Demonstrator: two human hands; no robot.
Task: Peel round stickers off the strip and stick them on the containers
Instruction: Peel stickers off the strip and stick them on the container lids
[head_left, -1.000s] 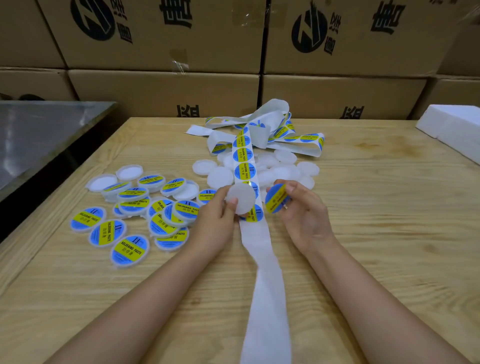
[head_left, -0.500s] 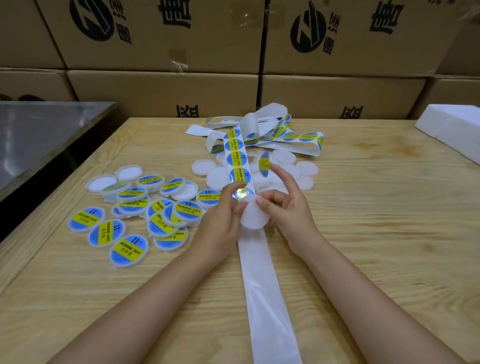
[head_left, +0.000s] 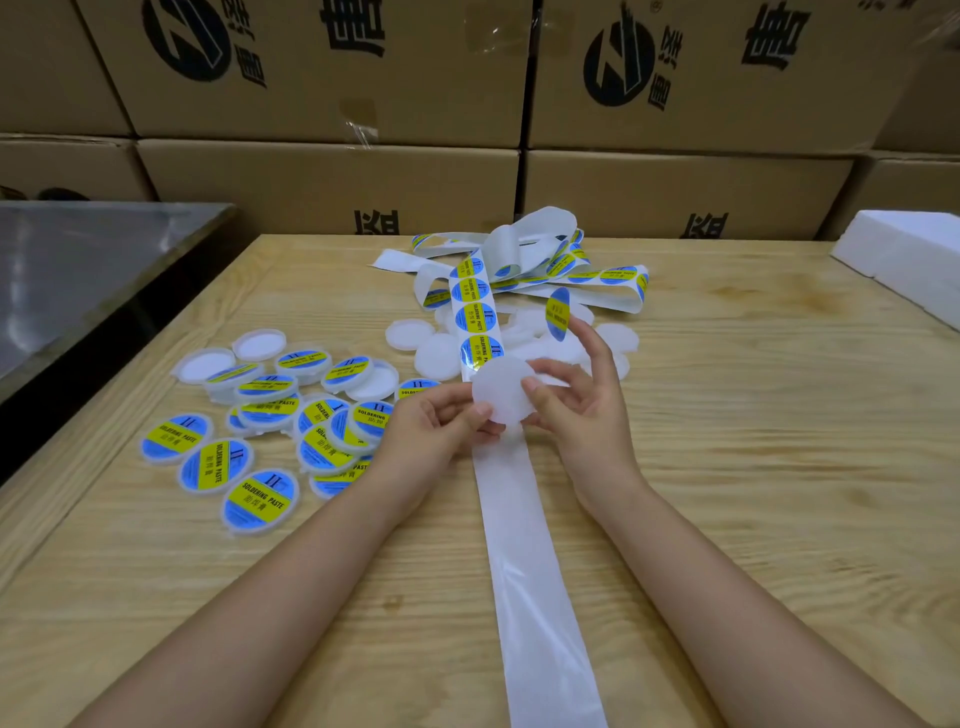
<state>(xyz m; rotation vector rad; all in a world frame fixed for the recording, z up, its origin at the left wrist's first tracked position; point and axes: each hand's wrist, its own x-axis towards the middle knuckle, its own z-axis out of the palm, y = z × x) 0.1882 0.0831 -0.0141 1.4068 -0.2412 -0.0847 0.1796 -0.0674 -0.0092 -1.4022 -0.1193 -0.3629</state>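
Alignment decides this step: left hand (head_left: 436, 423) and right hand (head_left: 587, 405) both pinch the translucent white round container (head_left: 501, 392) above the white backing strip (head_left: 524, 545); the blue-and-yellow round sticker (head_left: 558, 314), seemingly stuck to a raised right fingertip, should land centred.

Your surface (head_left: 727, 467) is pale, matt wood with open grain. The strip (head_left: 524, 545) is glossy white paper and its stickers (head_left: 480, 317) are shiny. The container (head_left: 501, 392) is frosted, translucent plastic. You face matt cardboard boxes (head_left: 332, 187), and the side table (head_left: 78, 260) is dull, smooth metal.
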